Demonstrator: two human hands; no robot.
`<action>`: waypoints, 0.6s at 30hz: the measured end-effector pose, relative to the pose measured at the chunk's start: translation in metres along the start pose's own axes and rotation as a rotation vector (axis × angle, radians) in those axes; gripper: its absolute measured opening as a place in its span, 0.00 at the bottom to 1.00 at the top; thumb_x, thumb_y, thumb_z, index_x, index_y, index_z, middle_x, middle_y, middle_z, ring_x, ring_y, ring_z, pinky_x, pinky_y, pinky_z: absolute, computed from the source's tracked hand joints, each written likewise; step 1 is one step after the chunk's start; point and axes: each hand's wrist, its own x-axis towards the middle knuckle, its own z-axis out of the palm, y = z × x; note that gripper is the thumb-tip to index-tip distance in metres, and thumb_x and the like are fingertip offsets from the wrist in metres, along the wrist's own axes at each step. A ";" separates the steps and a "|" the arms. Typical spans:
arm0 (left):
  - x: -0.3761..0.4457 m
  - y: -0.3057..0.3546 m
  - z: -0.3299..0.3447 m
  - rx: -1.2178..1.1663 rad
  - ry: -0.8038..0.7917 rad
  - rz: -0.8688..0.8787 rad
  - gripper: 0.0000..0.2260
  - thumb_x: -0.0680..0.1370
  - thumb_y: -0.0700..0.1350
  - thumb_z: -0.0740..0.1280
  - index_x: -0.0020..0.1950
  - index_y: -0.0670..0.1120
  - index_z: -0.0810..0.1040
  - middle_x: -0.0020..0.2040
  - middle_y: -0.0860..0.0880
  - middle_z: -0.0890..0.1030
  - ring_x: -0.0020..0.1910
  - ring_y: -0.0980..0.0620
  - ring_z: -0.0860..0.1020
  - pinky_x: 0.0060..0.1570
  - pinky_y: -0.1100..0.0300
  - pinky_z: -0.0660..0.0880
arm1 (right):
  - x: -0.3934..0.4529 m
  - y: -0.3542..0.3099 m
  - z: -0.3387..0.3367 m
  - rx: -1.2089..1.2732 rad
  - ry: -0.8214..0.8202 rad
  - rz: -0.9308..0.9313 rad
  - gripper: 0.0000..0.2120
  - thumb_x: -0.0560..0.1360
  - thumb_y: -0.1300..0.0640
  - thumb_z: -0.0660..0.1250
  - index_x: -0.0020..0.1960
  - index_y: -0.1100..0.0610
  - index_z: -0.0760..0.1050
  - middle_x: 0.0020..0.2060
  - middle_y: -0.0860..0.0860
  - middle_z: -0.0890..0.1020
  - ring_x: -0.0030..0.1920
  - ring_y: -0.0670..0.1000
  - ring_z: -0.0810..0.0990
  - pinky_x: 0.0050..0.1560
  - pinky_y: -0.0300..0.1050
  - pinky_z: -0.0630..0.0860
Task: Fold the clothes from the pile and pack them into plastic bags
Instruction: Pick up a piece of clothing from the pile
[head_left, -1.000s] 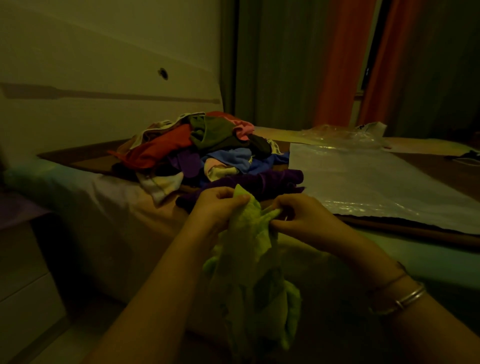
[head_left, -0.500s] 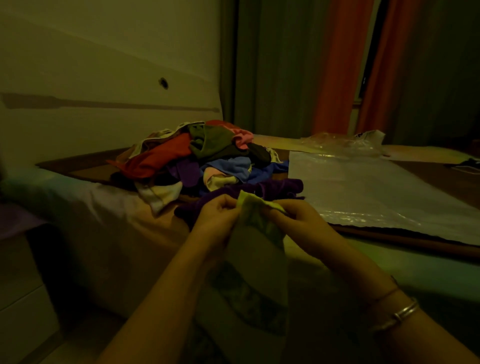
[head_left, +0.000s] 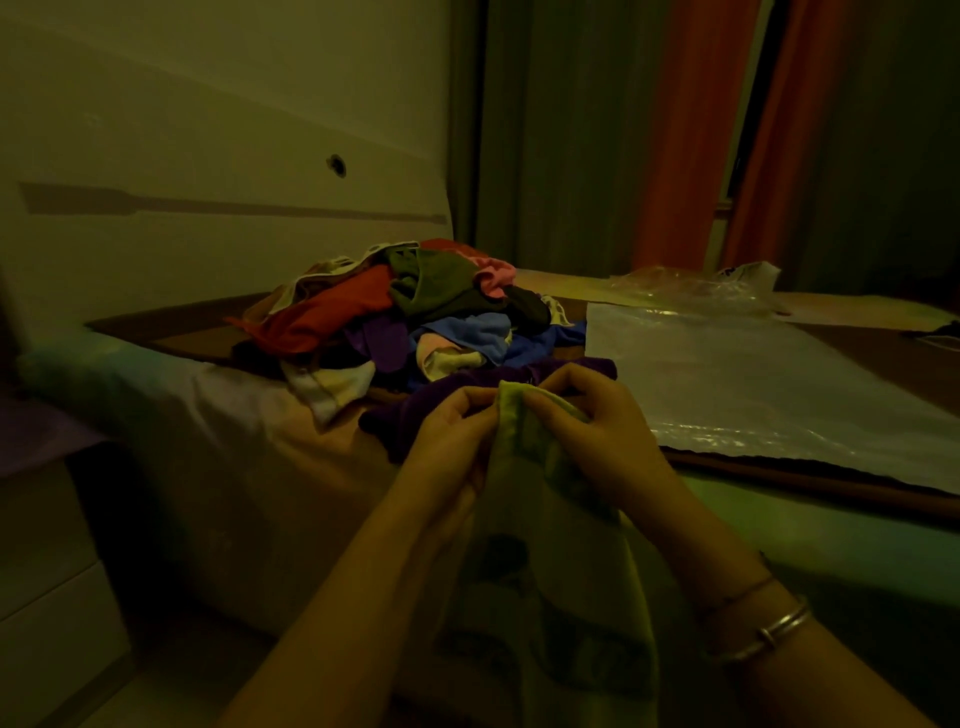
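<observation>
Clothes in a mixed pile (head_left: 415, 322) are lying on the bed (head_left: 218, 415), with a flat plastic bag (head_left: 753, 384) spreading just beside them to the right. A yellow-green garment (head_left: 545, 545) is hanging in front of the bed's edge. Both the left hand (head_left: 452, 441) and the right hand (head_left: 608, 431) are pinching its top edge, close together.
</observation>
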 end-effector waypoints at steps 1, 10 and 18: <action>0.000 -0.001 0.001 -0.019 -0.001 -0.003 0.06 0.79 0.40 0.63 0.54 0.40 0.75 0.46 0.41 0.81 0.41 0.48 0.81 0.35 0.59 0.78 | 0.000 0.000 0.000 0.007 0.019 -0.002 0.06 0.76 0.53 0.68 0.45 0.56 0.77 0.35 0.47 0.79 0.33 0.39 0.78 0.32 0.31 0.73; 0.003 0.003 0.001 0.123 0.039 0.109 0.13 0.77 0.38 0.66 0.61 0.37 0.73 0.53 0.37 0.81 0.54 0.39 0.80 0.55 0.44 0.77 | 0.002 -0.010 -0.003 0.012 -0.006 0.003 0.10 0.75 0.51 0.67 0.46 0.58 0.74 0.33 0.54 0.79 0.29 0.47 0.77 0.27 0.35 0.71; 0.011 0.018 -0.021 0.207 0.101 0.220 0.08 0.79 0.34 0.62 0.45 0.46 0.70 0.40 0.45 0.78 0.35 0.53 0.78 0.37 0.60 0.77 | -0.019 0.039 -0.021 -0.321 -0.762 0.295 0.08 0.75 0.59 0.68 0.53 0.50 0.76 0.47 0.46 0.82 0.46 0.44 0.83 0.46 0.39 0.80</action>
